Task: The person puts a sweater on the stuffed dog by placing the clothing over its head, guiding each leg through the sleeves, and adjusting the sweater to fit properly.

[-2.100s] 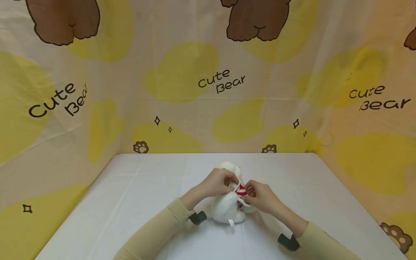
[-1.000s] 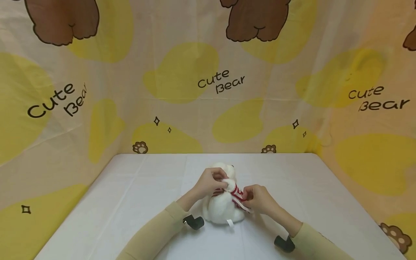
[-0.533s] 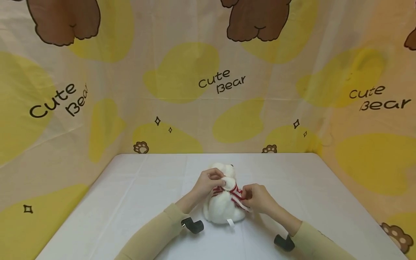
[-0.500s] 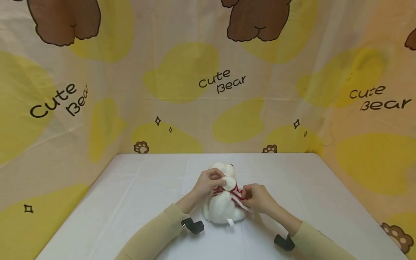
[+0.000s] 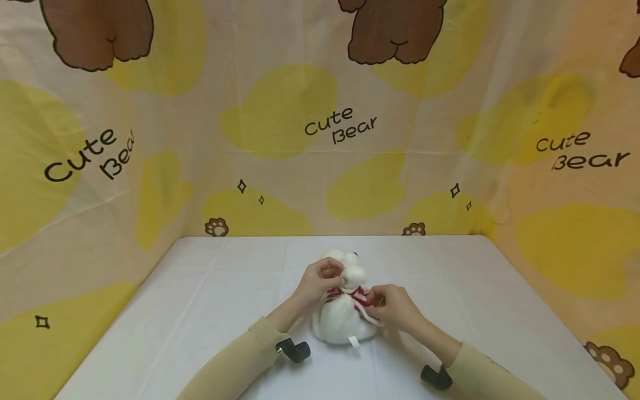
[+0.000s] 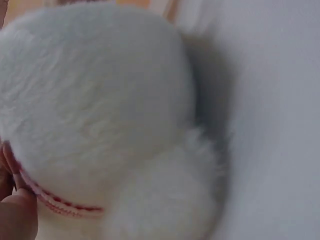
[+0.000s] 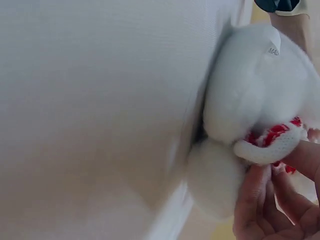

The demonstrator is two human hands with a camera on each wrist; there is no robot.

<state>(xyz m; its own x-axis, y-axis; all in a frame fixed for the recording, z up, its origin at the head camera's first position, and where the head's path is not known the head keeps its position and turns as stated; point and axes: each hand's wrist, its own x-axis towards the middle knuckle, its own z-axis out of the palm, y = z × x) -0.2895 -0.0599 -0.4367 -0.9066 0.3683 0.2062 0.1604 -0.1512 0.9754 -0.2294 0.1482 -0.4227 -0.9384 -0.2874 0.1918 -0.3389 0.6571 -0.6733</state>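
Observation:
A white plush toy sits on the table with its back toward me, a small white tag at its base. Round its upper body is a red-and-white knitted garment. At the toy's upper left, my left hand pinches the garment's red edge between thumb and fingers, as the left wrist view shows. My right hand pinches the garment's white band on the toy's right side. The front of the toy is hidden.
The white table stretches out around the toy. Behind and beside it hangs a yellow patterned cloth with bear prints. Dark wrist-camera mounts stick out below both sleeves.
The plush toy has shifted a little left and turned, and both hands have moved left with it. The garment's red part beside the right hand now looks less stretched out.

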